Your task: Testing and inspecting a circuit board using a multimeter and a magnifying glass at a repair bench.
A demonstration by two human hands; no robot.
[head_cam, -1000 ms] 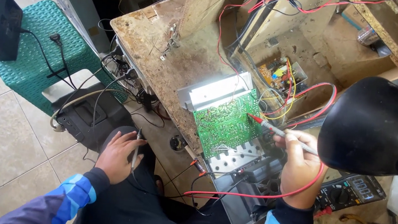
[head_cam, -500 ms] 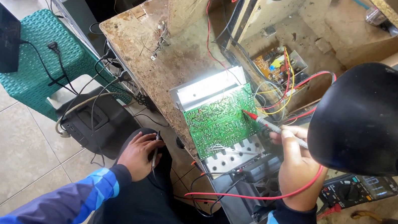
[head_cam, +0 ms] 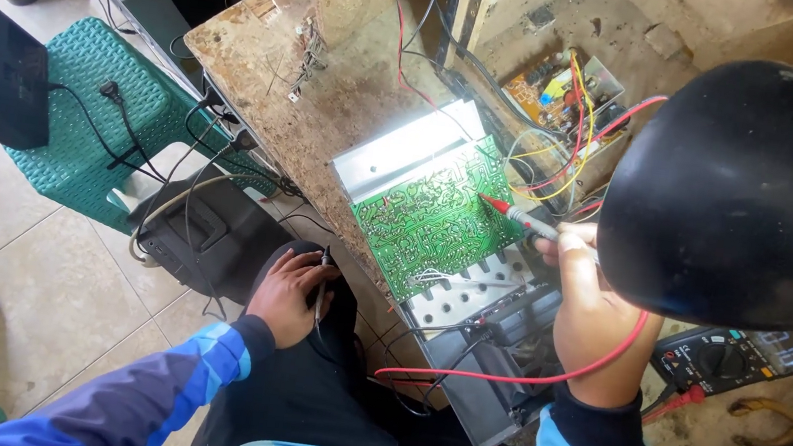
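Background: green woven plastic stool [head_cam: 93,105] on tiled floor [head_cam: 33,310]; black rounded lamp shade [head_cam: 753,196]; small orange circuit board [head_cam: 549,90]; worn wooden surface [head_cam: 266,56].

The tabletop [head_cam: 332,94] is raw wood, rough and stained. My green circuit board [head_cam: 432,222] looks glossy (the solder traces catch the light), and the metal plate [head_cam: 406,149] beside it is smooth and shines bright. The probe [head_cam: 518,218] in my right hand [head_cam: 593,308] is red plastic, its lead rubbery. The lamp shade [head_cam: 753,196] is matt black. The stool [head_cam: 87,114] is woven-patterned green plastic; my sleeves are soft cloth.
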